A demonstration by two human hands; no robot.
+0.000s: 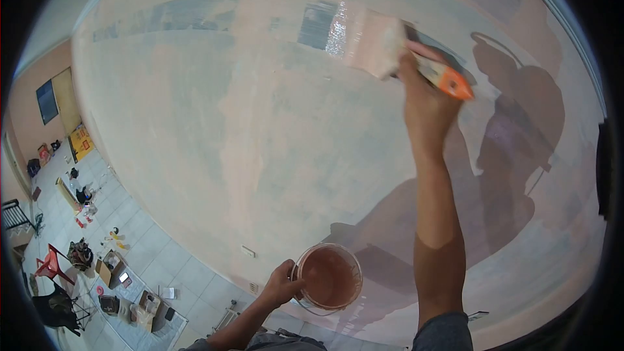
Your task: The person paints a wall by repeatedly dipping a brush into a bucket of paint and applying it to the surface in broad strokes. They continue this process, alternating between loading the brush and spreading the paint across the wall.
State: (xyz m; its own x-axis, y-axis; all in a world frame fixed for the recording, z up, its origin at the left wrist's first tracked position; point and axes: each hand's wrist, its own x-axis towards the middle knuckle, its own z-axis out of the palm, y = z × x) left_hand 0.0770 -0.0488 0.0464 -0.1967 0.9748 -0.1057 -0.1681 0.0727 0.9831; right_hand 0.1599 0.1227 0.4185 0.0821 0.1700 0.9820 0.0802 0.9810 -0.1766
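My right hand (426, 101) is wrapped round the orange-tipped handle of a wide paintbrush (380, 42). The brush lies against the wall (175, 104), its bristles pointing left beside a wet, glistening strip of paint. Just left of that strip is a bluish-grey patch (313, 24). Low in the view, my left hand (283, 284) grips the near-left rim of a paint bucket (330, 277), thumb over the edge. Pinkish-brown paint shows inside it, and a wire handle hangs below the rim.
Far below on the tiled floor (153, 244) are open cardboard boxes (148, 311), a red chair (53, 264), a black chair (55, 307) and scattered tools. Sockets sit low on the wall, and a cornice (562, 16) runs along the upper right. My shadow falls across the wall's right side.
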